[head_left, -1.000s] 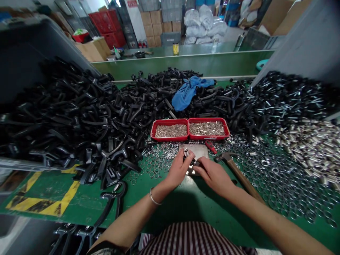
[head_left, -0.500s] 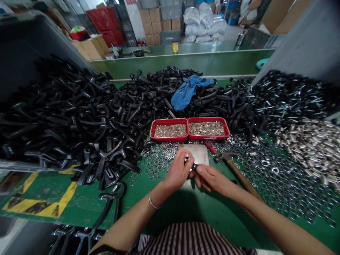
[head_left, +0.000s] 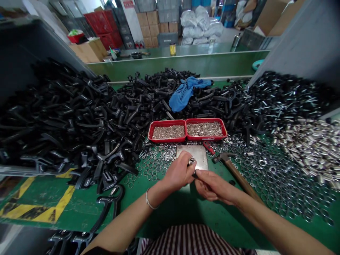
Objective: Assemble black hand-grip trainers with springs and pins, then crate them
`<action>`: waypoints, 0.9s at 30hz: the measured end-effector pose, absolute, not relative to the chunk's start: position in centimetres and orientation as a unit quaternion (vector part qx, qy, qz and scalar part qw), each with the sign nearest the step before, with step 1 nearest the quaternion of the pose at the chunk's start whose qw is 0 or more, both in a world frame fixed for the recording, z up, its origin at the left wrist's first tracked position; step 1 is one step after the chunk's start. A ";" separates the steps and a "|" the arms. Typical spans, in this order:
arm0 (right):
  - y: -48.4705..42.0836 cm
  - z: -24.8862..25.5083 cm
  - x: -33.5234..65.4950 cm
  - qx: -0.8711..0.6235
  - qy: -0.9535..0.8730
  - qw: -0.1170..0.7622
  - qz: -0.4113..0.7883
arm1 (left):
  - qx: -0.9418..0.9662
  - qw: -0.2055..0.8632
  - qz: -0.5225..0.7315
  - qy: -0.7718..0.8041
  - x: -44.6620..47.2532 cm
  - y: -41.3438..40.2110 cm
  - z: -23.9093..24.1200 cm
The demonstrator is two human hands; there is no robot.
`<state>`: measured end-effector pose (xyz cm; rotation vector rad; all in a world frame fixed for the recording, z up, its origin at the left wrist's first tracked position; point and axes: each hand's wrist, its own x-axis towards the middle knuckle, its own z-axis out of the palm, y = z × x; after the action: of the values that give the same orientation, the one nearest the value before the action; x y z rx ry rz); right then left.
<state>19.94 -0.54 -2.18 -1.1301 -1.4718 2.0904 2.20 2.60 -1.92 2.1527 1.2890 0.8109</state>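
My left hand (head_left: 179, 173) is closed around a small shiny metal cylinder (head_left: 191, 161), whose round end shows above the fingers. My right hand (head_left: 215, 186) meets it from the right, thumb and forefinger pinched on a small dark part (head_left: 195, 173). Fingers cover most of both pieces, so I cannot tell whether they are joined. Just beyond the hands lies a flat metal plate (head_left: 201, 156) on the green bench. A hammer (head_left: 233, 170) with a wooden handle rests to the right, near a red-handled tool (head_left: 208, 147).
Two red trays (head_left: 166, 140) of small metal pins and bits stand behind the plate. Black handle-shaped parts (head_left: 79, 117) are heaped left and behind, a blue cloth (head_left: 183, 94) on top. Metal rings (head_left: 281, 191) and silver sleeves (head_left: 313, 148) spread right. Finished-looking black pullers (head_left: 106, 209) hang at the front left edge.
My right hand has dropped slightly, and its fingers are curled in more. The metal cylinder in my left hand has tilted and turned a little to the right.
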 end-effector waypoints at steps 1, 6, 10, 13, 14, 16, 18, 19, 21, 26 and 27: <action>-0.5 -2.5 20.1 -0.419 -0.546 0.174 0.704 | 0.814 0.232 0.241 0.475 2.5 3.3 -2.2; -1.1 -3.0 22.2 -0.461 -0.673 0.164 0.555 | 0.887 0.112 0.076 0.441 4.2 6.7 -3.8; -3.2 -2.8 26.3 -0.501 -0.568 0.172 0.631 | 0.894 0.093 0.121 0.420 4.9 9.8 -1.8; -3.9 -3.2 29.5 -0.553 -0.546 0.203 0.596 | 0.886 0.074 0.146 0.434 5.6 14.2 -0.2; -3.9 -3.4 30.4 -0.577 -0.559 0.211 0.557 | 0.885 0.062 0.125 0.444 6.0 15.8 0.0; -3.5 -4.0 32.2 -0.626 -0.606 0.214 0.442 | 0.883 0.047 0.060 0.462 6.8 18.6 -0.2; -3.3 -4.7 33.7 -0.657 -0.665 0.200 0.293 | 0.881 0.047 0.015 0.470 7.5 20.3 -0.8; -3.3 -5.1 34.4 -0.662 -0.689 0.188 0.228 | 0.881 0.050 0.009 0.470 7.7 20.8 -1.2; -3.5 -5.9 35.3 -0.658 -0.720 0.159 0.154 | 0.880 0.054 0.011 0.471 7.8 21.1 -1.6; -3.5 -7.0 35.4 -0.656 -0.733 0.094 0.153 | 0.867 0.071 0.040 0.492 7.4 20.7 -1.4; -3.2 -7.0 35.3 -0.659 -0.730 0.089 0.158 | 0.863 0.075 0.051 0.497 7.4 20.6 -1.2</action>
<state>35.26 -3.20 -6.97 -1.9606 -2.1703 0.4708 7.42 20.65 -1.22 2.5897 1.4913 0.1520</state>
